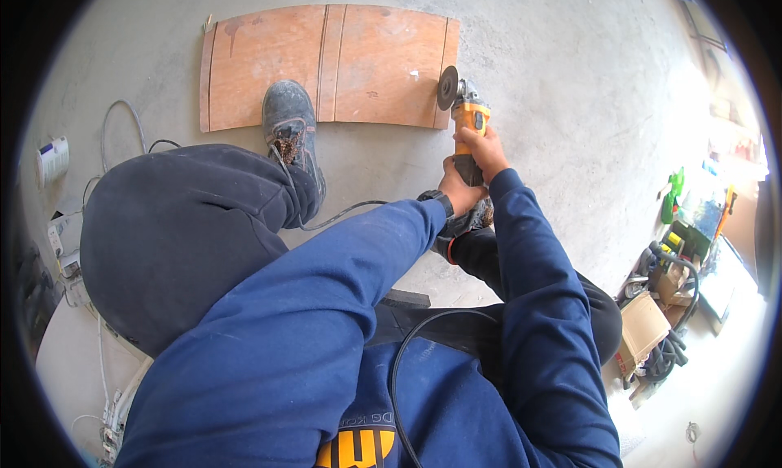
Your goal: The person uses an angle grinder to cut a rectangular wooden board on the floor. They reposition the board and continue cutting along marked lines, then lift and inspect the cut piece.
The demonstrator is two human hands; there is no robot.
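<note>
Both my hands grip a yellow and black angle grinder [472,119] at the right end of a reddish-brown wooden board [383,61]. My right hand [486,149] wraps round the body from the right. Lower down, my left hand [463,185] closes on the dark rear part. The grinder's dark disc [448,88] stands on edge over the board's right end strip; whether it touches the wood I cannot tell. My left shoe [289,118] rests on the board's near edge. Dark lines run across the board near both ends and at its middle.
A grey cable [346,214] runs across my left leg, and a black cable [407,342] loops over my lap. To the left lie a white can [53,160] and a power strip [57,238]. At right are an open cardboard box [643,325], hoses and tools.
</note>
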